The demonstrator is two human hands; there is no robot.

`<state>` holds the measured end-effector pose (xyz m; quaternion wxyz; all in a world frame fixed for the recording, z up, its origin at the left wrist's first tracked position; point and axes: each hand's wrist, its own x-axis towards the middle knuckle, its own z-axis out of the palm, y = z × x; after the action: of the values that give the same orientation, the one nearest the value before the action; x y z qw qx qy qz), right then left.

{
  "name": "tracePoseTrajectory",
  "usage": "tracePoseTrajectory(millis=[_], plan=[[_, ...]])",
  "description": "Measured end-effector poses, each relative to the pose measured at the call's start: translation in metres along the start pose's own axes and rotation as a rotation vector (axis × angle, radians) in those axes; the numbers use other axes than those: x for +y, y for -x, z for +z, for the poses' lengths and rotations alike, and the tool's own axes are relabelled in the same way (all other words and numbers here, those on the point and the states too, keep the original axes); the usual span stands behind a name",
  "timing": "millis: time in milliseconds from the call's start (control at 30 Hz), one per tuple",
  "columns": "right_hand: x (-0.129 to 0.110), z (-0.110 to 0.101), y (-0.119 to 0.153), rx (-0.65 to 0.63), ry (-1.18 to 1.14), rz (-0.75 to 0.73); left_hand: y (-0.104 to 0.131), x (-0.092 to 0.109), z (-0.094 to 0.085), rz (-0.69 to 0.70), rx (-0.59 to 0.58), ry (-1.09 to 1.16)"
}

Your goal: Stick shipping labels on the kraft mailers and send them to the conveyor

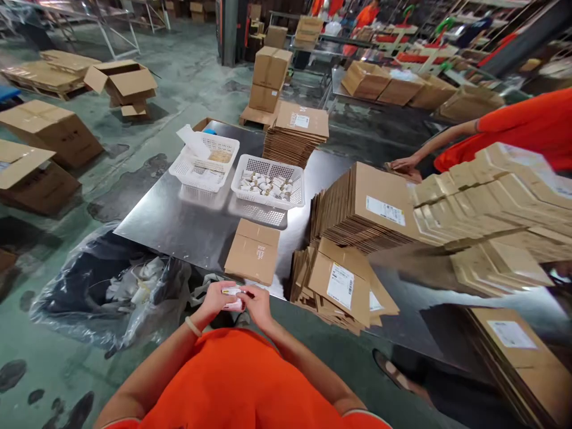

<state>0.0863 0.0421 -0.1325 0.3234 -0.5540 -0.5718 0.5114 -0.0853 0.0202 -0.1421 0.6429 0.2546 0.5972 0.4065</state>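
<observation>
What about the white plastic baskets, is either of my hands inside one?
No, the left hand and right hand both hold a small white packet, away from the baskets.

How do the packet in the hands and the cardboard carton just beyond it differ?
The packet is mostly whitish, the cardboard carton brown. The packet is much smaller than the carton. The packet is held between the left hand and right hand, while the carton lies flat on the metal table.

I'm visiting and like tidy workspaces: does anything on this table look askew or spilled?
Yes: the front pile of flattened cartons, at the near edge of the table, looks askew. Its pieces fan out at uneven angles, unlike the straighter stack just behind it. I see nothing spilled.
</observation>
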Motion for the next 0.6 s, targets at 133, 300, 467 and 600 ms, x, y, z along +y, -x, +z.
tracePoseTrajectory(millis=[133, 300, 467, 600], plan=[[0.004, -0.004, 0.007, 0.062, 0.178, -0.066, -0.013, 0.001, 0.009, -0.046, -0.028, -0.024], [-0.001, -0.025, -0.026, 0.206, 0.311, -0.196, -0.021, -0.007, 0.013, -0.117, -0.196, -0.044], [-0.017, -0.051, -0.120, 0.340, 0.362, -0.078, -0.026, -0.020, 0.016, -0.178, -0.271, -0.010], [-0.016, -0.055, -0.168, 0.336, 0.478, 0.042, -0.034, -0.027, 0.014, -0.176, -0.280, -0.033]])
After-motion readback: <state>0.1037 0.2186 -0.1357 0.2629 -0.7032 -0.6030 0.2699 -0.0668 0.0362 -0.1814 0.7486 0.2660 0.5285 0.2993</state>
